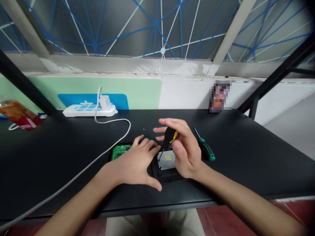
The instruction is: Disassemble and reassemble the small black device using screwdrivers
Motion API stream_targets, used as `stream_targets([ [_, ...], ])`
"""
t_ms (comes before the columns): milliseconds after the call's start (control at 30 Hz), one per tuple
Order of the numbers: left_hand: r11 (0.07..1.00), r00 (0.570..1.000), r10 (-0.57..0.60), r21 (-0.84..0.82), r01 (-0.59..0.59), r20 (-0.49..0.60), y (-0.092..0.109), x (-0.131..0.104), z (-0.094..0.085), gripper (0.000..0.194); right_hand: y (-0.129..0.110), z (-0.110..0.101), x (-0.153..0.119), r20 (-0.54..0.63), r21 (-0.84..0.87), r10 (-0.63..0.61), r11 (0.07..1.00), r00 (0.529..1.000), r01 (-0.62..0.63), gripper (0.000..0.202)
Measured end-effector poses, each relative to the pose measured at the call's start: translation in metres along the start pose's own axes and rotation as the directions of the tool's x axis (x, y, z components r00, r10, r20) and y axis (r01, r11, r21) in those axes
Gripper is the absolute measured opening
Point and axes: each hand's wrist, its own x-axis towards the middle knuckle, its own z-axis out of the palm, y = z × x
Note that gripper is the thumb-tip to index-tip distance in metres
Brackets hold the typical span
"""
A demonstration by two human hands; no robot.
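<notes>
RIGHT: we pinch the black-handled screwdriver in our right hand, tip at left edge of silver plate | LEFT: our left hand, fingers spread, lies left of plate; probably bracing | SPARE: green screwdriver right of plate; apparently within reach

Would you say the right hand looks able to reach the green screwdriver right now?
Probably yes: the green screwdriver lies just beside the right hand with nothing visible between, though the black and yellow screwdriver that hand holds would likely need setting down first.
</notes>
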Motion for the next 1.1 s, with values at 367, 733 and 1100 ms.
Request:
stream_targets([
  [367, 1.000, 1.000, 0.015, 0.011, -0.015, -0.010, -0.003, -0.001, 0.004, 0.092, 0.007, -0.006, 0.008, -0.001, -0.037, -0.001, 0.999, 1.000, 0.001, 0.054],
  [733, 0.999, 1.000, -0.009, -0.042, 0.009, 0.015, 0.001, -0.002, -0.001, 0.093, 0.001, 0.005, -0.004, -0.098, 0.043, 0.025, 0.999, 0.995, -0.021, 0.045],
  [1100, 0.999, 0.999, -0.010, -0.031, 0.012, 0.040, 0.002, -0.001, -0.002, 0.096, 0.001, 0.006, -0.004, -0.064, -0.056, 0.038, 0.998, 0.997, -0.041, 0.050],
])
